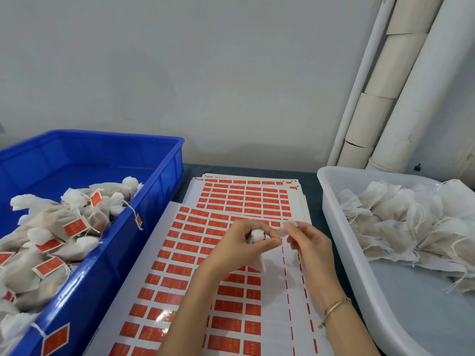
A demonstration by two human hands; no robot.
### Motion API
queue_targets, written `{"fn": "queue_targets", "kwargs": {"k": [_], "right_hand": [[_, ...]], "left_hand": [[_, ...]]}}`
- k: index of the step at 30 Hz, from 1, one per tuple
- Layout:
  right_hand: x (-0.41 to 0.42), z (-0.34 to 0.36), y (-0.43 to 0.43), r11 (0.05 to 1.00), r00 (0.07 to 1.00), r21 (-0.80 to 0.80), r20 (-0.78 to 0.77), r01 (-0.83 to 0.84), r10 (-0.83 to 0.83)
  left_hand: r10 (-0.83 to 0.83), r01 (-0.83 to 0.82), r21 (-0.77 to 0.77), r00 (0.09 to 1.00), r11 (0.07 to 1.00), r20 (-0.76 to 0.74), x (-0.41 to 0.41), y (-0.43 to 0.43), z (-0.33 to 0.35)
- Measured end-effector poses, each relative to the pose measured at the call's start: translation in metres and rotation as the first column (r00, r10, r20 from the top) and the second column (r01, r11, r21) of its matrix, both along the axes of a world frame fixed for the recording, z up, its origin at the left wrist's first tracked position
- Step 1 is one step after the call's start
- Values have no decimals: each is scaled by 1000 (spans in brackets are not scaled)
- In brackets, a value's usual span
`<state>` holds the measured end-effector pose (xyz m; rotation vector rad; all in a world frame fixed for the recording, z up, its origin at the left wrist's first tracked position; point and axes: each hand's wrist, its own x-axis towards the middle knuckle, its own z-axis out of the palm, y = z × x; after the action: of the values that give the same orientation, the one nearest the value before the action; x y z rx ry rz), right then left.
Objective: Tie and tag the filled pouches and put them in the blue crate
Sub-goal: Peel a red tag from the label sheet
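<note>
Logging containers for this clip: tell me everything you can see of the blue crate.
The blue crate is glossy, rigid plastic with a rolled rim and ribbed walls, standing upright on the table's left, cut off by the frame's left edge. It holds a heap of tied white pouches bearing red tags; one tag dangles over its right rim. Its right wall runs beside the sticker sheets.

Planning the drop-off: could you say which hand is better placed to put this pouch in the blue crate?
Probably the left hand: it grips the pouch, and the blue crate sits on its side; the right hand is farther.
</note>
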<state>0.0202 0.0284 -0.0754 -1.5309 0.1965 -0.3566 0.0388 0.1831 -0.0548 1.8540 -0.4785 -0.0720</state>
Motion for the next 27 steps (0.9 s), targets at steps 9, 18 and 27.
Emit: {"fn": "queue_targets", "kwargs": {"k": [9,18,27], "right_hand": [[3,-6,4,995,997,-65,-22,-71,70],[4,-7,3,994,994,-63,-57,-92,89],[4,-8,2,993,992,-59,-71,-105,101]], "left_hand": [[33,-32,-17,997,999,68,1,-2,-4],[124,-125,6,988,992,86,5,-1,-7],[165,-168,26,984,986,72,6,0,-6]]}}
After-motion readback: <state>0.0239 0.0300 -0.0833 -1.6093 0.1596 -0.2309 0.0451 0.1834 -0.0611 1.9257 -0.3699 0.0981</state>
